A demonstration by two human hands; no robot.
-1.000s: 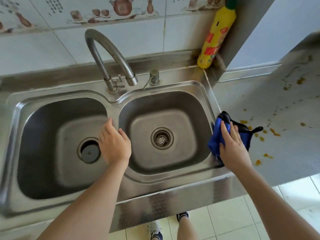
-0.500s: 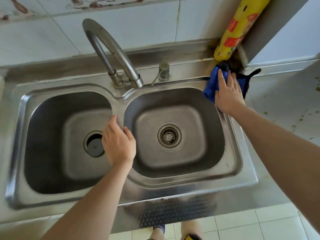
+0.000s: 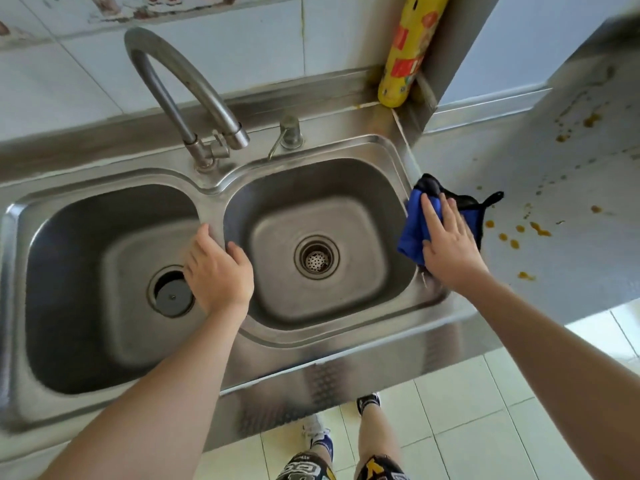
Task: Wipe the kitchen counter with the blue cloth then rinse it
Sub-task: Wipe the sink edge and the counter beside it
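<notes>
Tabletop (image 3: 571, 258) spattered with orange drips. Double sink (image 3: 311, 334) beside it. My left hand (image 3: 216, 271) lay relaxed across the divider, gripping nothing. Right hand (image 3: 448, 245) pressed flat-fingered on blue cloth (image 3: 410, 230) at the sink's right rim. Risk: bunched cloth smearing drips, not lifting them

Left hand (image 3: 218, 271) rests palm-down, fingers loosely curved, thumb on the right side; forearm runs in from lower left. Right hand (image 3: 448, 242) lies flat, fingers straight and spread, pressing down. Right thumb looks tucked left, partly blurred. Both arms bare.
</notes>
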